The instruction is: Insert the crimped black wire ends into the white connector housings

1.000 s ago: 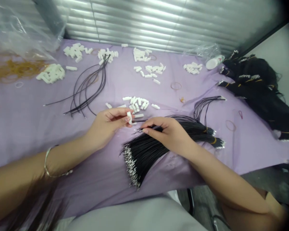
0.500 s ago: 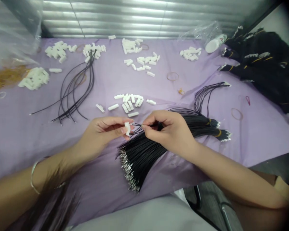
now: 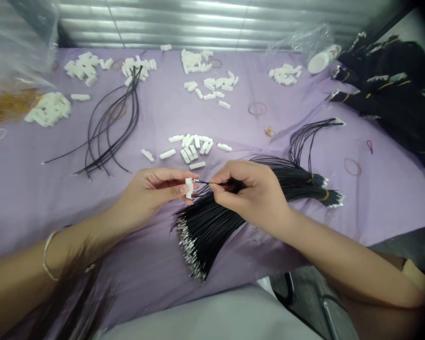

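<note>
My left hand (image 3: 152, 193) pinches a small white connector housing (image 3: 189, 187) between thumb and fingers. My right hand (image 3: 251, 189) pinches a thin black wire (image 3: 207, 182) whose metal tip meets the housing. Both hands hover over a thick bundle of black wires (image 3: 212, 222) with metal terminals fanned out toward the table's near edge. A small heap of white housings (image 3: 191, 147) lies just beyond my hands.
The purple table cloth (image 3: 38, 189) carries more piles of white housings (image 3: 49, 108), a loose group of finished black wires (image 3: 109, 123), rubber bands (image 3: 257, 108) and clear plastic bags (image 3: 17, 42). Black bundled wires (image 3: 393, 99) are heaped at the far right.
My right hand lifted a single wire off the bundle and brought its tip to the housing in my left hand. The view tilted slightly.
</note>
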`<state>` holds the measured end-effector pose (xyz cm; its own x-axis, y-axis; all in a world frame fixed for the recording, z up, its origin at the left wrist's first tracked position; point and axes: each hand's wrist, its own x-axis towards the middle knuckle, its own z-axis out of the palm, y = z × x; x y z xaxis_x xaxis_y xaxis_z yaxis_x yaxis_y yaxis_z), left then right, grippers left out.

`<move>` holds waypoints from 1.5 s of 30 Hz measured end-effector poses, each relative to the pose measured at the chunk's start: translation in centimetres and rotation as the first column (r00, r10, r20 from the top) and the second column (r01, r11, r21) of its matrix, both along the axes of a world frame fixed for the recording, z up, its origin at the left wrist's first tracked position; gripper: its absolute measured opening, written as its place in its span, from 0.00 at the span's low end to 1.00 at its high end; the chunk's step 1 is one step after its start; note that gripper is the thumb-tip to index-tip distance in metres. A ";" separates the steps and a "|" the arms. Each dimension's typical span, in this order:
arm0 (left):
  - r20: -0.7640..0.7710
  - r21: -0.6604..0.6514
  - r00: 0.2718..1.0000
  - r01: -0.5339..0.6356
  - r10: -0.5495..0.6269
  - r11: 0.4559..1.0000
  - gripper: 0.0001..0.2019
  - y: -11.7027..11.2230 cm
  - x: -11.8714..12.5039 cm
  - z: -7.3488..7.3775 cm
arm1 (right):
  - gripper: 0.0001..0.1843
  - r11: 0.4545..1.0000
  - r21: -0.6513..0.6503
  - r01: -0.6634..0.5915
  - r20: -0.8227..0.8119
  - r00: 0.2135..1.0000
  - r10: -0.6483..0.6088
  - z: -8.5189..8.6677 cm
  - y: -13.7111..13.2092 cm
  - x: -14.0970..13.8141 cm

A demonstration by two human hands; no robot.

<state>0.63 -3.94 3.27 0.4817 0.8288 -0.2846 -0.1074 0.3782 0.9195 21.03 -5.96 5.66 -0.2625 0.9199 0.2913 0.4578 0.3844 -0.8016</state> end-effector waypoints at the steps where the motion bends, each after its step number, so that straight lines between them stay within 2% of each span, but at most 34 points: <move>1: 0.000 0.000 1.000 0.006 -0.006 1.000 0.09 0.0 0.0 0.0 | 0.06 1.000 0.004 -0.006 0.002 1.000 0.006 0.0 0.0 0.0; 7: -0.011 -0.005 1.000 0.022 -0.022 1.000 0.10 0.2 0.0 -0.2 | 0.07 1.000 0.003 -0.028 0.026 0.999 0.028 -0.2 -0.1 0.1; 11: -0.012 0.020 0.999 0.049 -0.049 0.999 0.10 0.1 0.0 -0.2 | 0.06 0.995 0.070 -0.073 0.063 0.996 0.069 -0.3 -0.1 0.1; 15: -0.028 -0.010 0.999 0.045 -0.045 0.999 0.09 0.1 0.1 0.1 | 0.07 0.987 0.132 -0.094 0.131 0.988 0.076 -0.3 -0.1 0.1; 23: -0.074 -0.043 0.996 0.036 -0.039 0.998 0.08 0.3 0.3 0.2 | 0.08 0.984 0.120 -0.130 0.186 0.977 0.106 -0.2 -0.1 0.1; 27: -0.081 -0.033 0.996 0.039 -0.042 0.999 0.09 0.3 0.3 0.0 | 0.06 0.984 0.142 -0.109 0.164 0.983 0.085 -0.4 -0.1 0.1; 31: -0.075 -0.020 0.997 0.036 -0.037 0.999 0.08 0.3 0.3 0.0 | 0.04 0.992 0.110 -0.063 0.162 0.986 0.045 -0.7 -0.2 -0.1; 35: -0.089 -0.018 0.995 0.035 -0.036 0.999 0.09 0.4 0.4 0.2 | 0.04 0.997 0.081 -0.007 0.144 0.990 -0.005 -1.0 -0.4 -0.5; 45: -0.124 -0.054 0.992 0.006 -0.013 0.999 0.08 0.4 0.7 0.8 | 0.03 0.997 0.066 0.027 0.126 0.991 -0.035 -1.3 -0.7 -1.1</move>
<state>1.37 -3.57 4.10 0.4477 0.8065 -0.3862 0.0103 0.4272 0.9041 19.97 -6.64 4.36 -0.2725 0.9089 0.3156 0.5672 0.4167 -0.7104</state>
